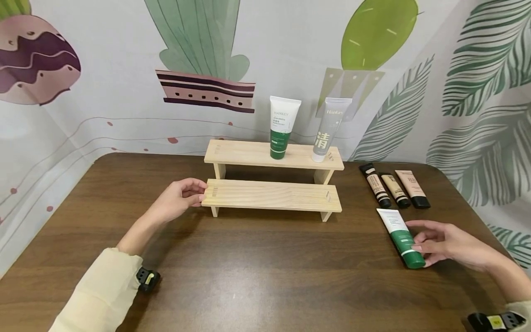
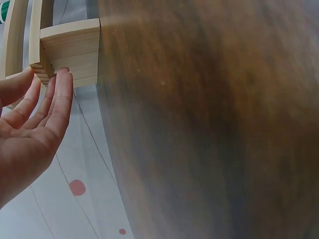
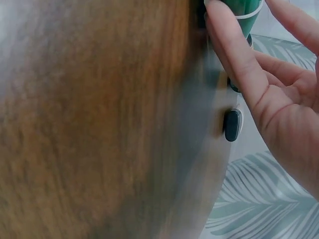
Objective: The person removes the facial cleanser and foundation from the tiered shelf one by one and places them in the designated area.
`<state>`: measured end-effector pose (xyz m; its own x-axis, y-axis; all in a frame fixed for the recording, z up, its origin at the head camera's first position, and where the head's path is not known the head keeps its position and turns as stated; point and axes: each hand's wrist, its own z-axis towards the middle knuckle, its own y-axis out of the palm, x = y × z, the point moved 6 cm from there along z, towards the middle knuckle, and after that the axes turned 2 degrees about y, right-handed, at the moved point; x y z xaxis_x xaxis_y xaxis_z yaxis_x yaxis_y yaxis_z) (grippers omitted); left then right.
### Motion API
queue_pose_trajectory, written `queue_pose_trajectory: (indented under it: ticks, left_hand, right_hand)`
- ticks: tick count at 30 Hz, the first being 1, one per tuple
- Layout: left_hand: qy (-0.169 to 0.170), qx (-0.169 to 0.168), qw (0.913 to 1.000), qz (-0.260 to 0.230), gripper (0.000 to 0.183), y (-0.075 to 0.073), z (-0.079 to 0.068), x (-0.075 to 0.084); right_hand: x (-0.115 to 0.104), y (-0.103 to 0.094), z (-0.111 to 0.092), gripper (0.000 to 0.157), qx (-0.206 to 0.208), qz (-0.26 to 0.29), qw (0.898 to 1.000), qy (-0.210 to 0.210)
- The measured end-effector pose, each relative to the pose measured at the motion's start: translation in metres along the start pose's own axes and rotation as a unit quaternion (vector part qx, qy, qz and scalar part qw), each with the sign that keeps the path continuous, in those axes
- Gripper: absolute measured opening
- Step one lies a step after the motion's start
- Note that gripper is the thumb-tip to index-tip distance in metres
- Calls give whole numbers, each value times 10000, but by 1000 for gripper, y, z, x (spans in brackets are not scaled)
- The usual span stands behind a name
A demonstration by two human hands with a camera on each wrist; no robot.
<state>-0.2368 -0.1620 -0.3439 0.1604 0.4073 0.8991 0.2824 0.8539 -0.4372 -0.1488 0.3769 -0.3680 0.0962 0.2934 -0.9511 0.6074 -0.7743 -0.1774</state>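
My left hand (image 1: pixel 178 199) is at the left end of the lower board of a two-step wooden display shelf (image 1: pixel 269 194), thumb and fingers pinching its corner. In the left wrist view the other fingers lie fairly straight beside the shelf's leg (image 2: pixel 75 55). At the right, my right hand (image 1: pixel 452 244) grips a green-and-white squeeze tube (image 1: pixel 402 240) near its green cap, the thumb on its front. Only the tube's green end (image 3: pixel 244 7) shows in the right wrist view. On the upper board, a similar green-and-white tube (image 1: pixel 282 127) and a grey tube (image 1: pixel 329 129) stand on their caps.
Three smaller tubes lie at the table's back right: a black-ended beige one (image 1: pixel 376 185), a short beige one (image 1: pixel 395 190) and a pink one (image 1: pixel 412 189) with a black cap. Behind the brown table (image 1: pixel 249 276) hangs a plant-printed cloth (image 1: pixel 124 55).
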Motion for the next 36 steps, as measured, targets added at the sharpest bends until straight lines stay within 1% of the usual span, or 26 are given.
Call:
queue_pose_trajectory:
  ticks: [5,9,12,14,17,19,21,24,27,32,36]
  left_hand:
    - [38,8,10000,-32,23,0,0,0]
    - [56,20,10000,-65,23,1,-1,1]
    - [69,23,10000,-55,23,1,-1,2]
    - [68,20,10000,-52,23,1,-2,4]
    - [60,27,10000,-34,22,1,-3,5]
    - [58,24,10000,-26,23,1,-3,6]
    - [53,18,10000,-12,23,1,-3,7]
    - [44,9,10000,-4,23,0,-3,6]
    - [38,0,10000,-32,23,0,-3,4]
    - [93,-4,9999,-83,24,0,-3,4]
    - [102,-8,9999,-118,25,0,-3,5]
  right_hand:
    - [-4,-2,-2,53,118,-259,9996,88]
    - [-8,-5,-2,51,205,-534,9984,48]
    - [-13,-8,-2,52,322,-763,9965,-85]
    - [-17,-10,-2,53,372,-952,9945,-245]
    - [-25,-13,0,53,613,-1400,9875,-395]
    - [-31,-15,1,50,828,-1788,9797,-371]
    - [-38,-15,3,46,1066,-2150,9705,-246]
    - [-48,-15,8,43,1274,-2535,9588,-158]
    - [-58,-13,14,43,1424,-2737,9510,-207]
    - [-75,-6,29,40,1601,-2839,9442,-484]
    - [-88,3,42,38,1657,-3023,9370,-563]
